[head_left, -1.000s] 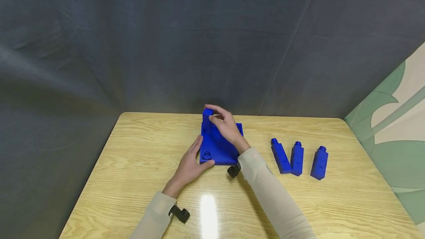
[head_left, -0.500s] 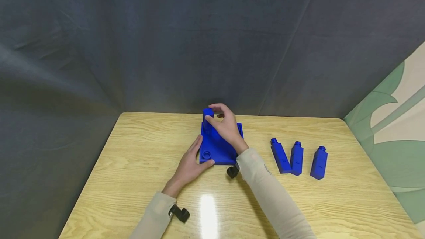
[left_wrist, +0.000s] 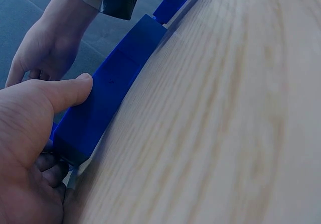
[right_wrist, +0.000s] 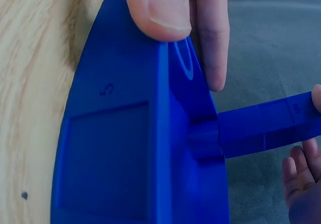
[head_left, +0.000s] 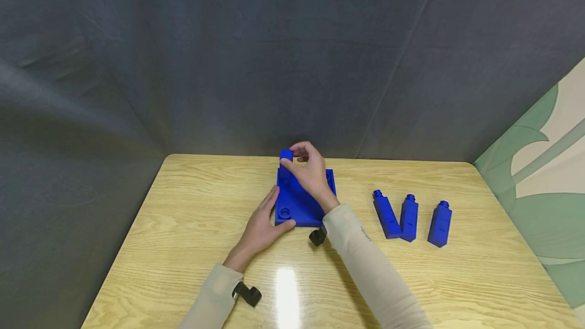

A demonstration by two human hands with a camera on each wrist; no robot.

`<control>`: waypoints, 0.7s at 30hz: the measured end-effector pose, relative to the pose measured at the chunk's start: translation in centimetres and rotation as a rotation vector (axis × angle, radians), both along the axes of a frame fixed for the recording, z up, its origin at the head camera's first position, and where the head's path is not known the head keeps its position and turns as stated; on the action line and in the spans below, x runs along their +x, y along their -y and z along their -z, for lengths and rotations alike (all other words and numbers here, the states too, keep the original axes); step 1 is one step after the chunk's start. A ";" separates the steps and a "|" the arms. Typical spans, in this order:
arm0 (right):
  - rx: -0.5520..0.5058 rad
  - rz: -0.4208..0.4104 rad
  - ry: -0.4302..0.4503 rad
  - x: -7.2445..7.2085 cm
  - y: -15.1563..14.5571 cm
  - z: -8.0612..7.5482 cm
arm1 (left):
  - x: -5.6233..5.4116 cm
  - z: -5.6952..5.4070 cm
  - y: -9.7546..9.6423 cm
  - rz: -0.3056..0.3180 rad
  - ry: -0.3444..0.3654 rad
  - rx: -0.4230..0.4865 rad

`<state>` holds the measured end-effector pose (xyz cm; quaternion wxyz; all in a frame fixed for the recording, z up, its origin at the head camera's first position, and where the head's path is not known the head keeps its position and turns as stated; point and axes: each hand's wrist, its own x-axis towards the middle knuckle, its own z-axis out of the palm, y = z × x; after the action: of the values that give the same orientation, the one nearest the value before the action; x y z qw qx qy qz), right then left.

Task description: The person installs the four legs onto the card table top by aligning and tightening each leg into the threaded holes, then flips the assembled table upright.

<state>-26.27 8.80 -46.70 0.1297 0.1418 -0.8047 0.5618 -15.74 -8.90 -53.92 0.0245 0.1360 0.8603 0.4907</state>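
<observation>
A square blue tray-like tabletop (head_left: 301, 204) with raised rims and round corner sockets lies on the wooden table. My left hand (head_left: 261, 230) grips its near left corner, thumb (left_wrist: 75, 91) on the front edge and fingers along the left side. In the far left corner a blue table leg (head_left: 285, 166) stands upright, its lower end at the socket. My right hand (head_left: 313, 171) pinches the leg near its top between thumb and fingers; the right wrist view shows this same leg (right_wrist: 271, 126) sideways. The near left socket (head_left: 284, 213) is bare.
Three more blue legs with threaded ends lie to the right: a tilted leg (head_left: 387, 216), a middle leg (head_left: 409, 218) touching it, and a separate leg (head_left: 440, 224). A dark curtain (head_left: 292, 65) hangs behind the wooden table (head_left: 205, 187).
The leg has turned about its upright axis in my right hand, and the right thumb has shifted leftward across it. My left hand and the tabletop have stayed put.
</observation>
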 end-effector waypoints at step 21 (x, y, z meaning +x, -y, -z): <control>-0.182 -0.386 0.138 -0.2 -0.9 0.1 | 0.2 -0.2 -0.1 -0.002 -0.005 0.011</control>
<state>-26.50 9.68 -46.79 -0.0233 0.2419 -0.7155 0.6550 -15.58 -8.83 -53.68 0.0212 0.1363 0.8579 0.4950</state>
